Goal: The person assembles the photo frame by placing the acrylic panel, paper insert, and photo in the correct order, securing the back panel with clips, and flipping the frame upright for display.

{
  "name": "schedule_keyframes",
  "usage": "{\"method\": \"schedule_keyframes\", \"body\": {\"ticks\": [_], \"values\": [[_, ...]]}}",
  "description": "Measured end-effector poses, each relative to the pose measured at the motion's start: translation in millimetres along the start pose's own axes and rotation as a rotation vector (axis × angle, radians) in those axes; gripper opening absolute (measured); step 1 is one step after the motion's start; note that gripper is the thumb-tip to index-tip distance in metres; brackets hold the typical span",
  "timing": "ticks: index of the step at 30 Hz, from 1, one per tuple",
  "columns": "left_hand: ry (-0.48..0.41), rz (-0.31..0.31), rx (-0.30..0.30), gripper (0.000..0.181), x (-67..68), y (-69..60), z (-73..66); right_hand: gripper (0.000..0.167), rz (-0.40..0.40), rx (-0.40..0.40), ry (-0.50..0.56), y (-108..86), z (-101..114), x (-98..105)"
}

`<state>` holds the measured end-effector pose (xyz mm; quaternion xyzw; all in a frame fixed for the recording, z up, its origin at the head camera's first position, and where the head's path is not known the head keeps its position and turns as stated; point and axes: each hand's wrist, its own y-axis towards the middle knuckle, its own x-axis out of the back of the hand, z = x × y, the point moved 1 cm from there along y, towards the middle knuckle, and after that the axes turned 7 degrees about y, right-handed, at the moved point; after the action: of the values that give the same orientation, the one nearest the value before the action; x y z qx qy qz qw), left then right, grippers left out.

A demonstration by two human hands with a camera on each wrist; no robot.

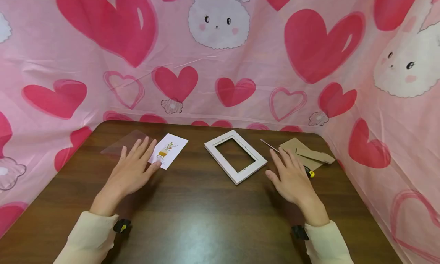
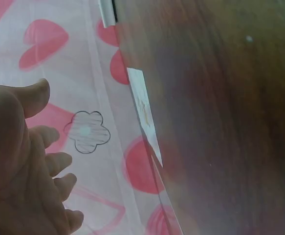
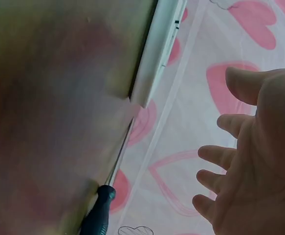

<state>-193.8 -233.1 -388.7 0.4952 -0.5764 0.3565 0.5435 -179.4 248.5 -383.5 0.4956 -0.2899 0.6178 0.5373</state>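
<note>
My left hand (image 1: 132, 170) hovers palm down over the left of the table, fingers straight. Beneath and beside it are a clear sheet (image 1: 120, 144) and a white card (image 1: 176, 144) with a printed plant drawing. A white picture frame (image 1: 251, 152) lies in the middle with its opening bare. On the right, my right hand (image 1: 292, 178) hovers with spread fingers and holds nothing. It partly hides a screwdriver (image 3: 98, 210), whose yellow and black handle end shows past the hand in the head view. Behind that hand lies a brown backing board (image 1: 292, 143) with a stand strut (image 1: 317, 156).
The dark wooden table (image 1: 206, 214) has its far edge against a pink curtain (image 1: 220, 61) printed with hearts and rabbits. More of the curtain hangs along both sides. Each wrist wears a black strap.
</note>
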Motion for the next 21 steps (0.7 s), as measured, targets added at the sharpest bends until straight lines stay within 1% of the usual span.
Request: {"method": "schedule_keyframes", "body": {"ticks": [3, 9, 12, 15, 18, 21], "values": [[-0.031, -0.011, -0.010, 0.084, 0.4, 3.6, -3.5, 0.070, 0.009, -0.005, 0.023, 3.3, -2.3, 7.7], [-0.159, -0.033, 0.010, 0.080, 4.4, 12.1, -17.9, 0.070, 0.044, 0.032, 0.126, 17.2, -9.4, 19.0], [-0.213, -0.057, 0.015, 0.075, 4.8, 19.8, -26.1, 0.068, 0.046, 0.062, 0.189, 27.5, -12.6, 23.5], [-0.273, -0.066, 0.017, 0.071, 1.4, 28.8, -33.1, 0.064, 0.041, 0.083, 0.244, 38.7, -15.4, 26.5], [-0.347, -0.048, 0.019, 0.065, -4.7, 37.4, -39.3, 0.061, 0.050, 0.079, 0.269, 50.3, -18.6, 26.7], [-0.419, -0.014, 0.028, 0.059, -11.3, 45.6, -46.1, 0.058, 0.076, 0.061, 0.300, 61.7, -20.6, 24.9]]}}
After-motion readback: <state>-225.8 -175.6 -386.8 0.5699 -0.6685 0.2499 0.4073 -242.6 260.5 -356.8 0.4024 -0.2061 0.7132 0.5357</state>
